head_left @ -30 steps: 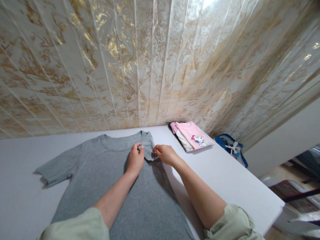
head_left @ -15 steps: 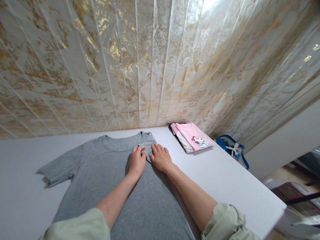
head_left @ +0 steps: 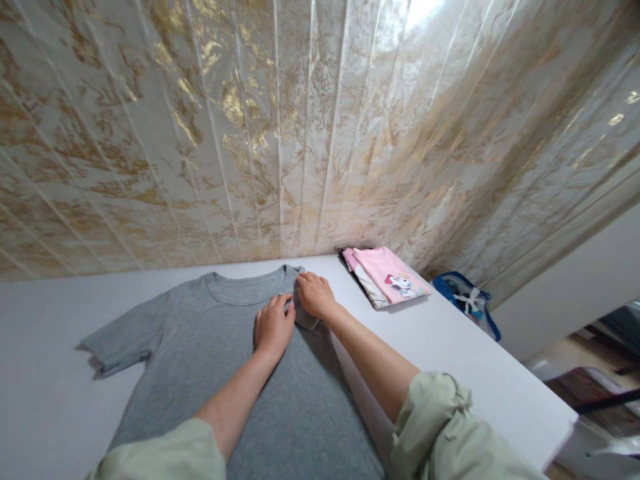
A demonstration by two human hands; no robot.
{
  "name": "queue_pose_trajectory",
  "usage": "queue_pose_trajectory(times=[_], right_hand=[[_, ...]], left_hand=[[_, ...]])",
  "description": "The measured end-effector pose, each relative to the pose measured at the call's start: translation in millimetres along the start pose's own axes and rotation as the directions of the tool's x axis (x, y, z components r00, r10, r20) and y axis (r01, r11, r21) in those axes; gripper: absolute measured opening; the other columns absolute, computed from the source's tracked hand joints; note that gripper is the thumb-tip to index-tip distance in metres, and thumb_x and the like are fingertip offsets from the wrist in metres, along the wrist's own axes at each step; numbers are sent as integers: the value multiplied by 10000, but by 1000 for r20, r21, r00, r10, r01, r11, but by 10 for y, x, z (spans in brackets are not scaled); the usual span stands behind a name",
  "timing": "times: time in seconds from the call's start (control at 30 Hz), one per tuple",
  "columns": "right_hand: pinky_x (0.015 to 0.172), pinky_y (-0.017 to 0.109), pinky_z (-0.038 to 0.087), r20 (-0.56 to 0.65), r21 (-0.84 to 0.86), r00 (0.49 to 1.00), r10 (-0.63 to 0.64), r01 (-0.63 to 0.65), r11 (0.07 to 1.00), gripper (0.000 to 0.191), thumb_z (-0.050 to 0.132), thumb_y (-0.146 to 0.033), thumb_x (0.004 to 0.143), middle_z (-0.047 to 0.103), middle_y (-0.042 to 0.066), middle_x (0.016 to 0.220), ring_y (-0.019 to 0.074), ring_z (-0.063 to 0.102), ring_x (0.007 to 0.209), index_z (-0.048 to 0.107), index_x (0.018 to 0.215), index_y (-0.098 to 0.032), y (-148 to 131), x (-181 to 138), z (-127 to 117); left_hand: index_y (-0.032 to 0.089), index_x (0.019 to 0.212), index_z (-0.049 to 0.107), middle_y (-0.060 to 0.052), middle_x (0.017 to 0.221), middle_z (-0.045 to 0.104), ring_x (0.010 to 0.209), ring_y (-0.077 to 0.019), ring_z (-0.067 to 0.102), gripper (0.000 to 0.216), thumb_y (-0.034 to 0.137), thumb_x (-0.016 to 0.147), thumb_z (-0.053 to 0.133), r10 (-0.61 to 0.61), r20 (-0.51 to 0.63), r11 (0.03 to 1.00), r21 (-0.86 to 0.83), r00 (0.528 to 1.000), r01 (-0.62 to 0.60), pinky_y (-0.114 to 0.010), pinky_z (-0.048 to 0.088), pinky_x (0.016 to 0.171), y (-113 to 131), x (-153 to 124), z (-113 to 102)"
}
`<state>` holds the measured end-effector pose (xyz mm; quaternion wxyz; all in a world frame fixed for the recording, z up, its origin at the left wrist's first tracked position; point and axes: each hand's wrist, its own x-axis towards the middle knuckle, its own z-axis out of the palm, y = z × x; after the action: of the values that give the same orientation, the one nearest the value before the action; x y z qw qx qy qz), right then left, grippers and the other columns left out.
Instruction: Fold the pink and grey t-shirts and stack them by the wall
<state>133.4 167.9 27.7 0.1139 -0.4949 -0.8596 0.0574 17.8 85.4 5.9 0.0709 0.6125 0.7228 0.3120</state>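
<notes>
A grey short-sleeved T-shirt (head_left: 200,373) lies spread on the white table, its round neckline at the far side and one sleeve stretched out to the left. My left hand (head_left: 274,328) rests on its upper chest, fingers bent and thumb close to the index finger at the edge of a folded flap. Beside it, my right hand (head_left: 315,293) grips the shirt at the right shoulder with curled fingers. Below that hand a small grey flap of the right sleeve (head_left: 306,321) shows, turned inward. The fingertips of my right hand are partly hidden.
Folded clothes with a pink printed shirt (head_left: 383,270) on top lie at the table's back right. A blue-edged clear bag (head_left: 467,300) stands beyond the right edge of the white table (head_left: 450,387). A gold-patterned curtain (head_left: 280,133) hangs along the back.
My right hand has gone from lying flat with spread fingers to curling at the shoulder, slightly farther up. The sleeve flap now shows under it. My left hand has barely shifted.
</notes>
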Motion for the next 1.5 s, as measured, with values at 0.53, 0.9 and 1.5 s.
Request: queue_pose_trajectory(times=[0.53,0.9,1.5], right_hand=[[1144,456,197,-23,16,996,85,-84,996,516,339,-338,980,295,84,1566,225,253,1428,343,1472,-183,-84,181,205],[1151,441,202,-92,12,995,-38,39,999,532,392,-218,955,312,103,1555,199,259,1427,324,1480,-162,24,-584,-98],[764,300,350,-157,43,969,192,-188,981,112,533,-234,869,616,59,954,213,521,909,574,965,-193,187,-905,-20]], left_hand=[[187,1207,611,-120,1139,639,1009,-255,644,340,197,906,454,-26,-41,999,22,999,27,-368,487,873,-26,14,23],[177,1227,619,-173,1434,444,1233,-281,536,428,70,866,416,-7,-104,1000,-10,995,6,-408,445,1012,-47,23,34],[226,935,531,-54,1041,652,1021,-191,608,152,142,862,428,345,49,894,-323,937,-312,-351,476,914,34,-15,181]])
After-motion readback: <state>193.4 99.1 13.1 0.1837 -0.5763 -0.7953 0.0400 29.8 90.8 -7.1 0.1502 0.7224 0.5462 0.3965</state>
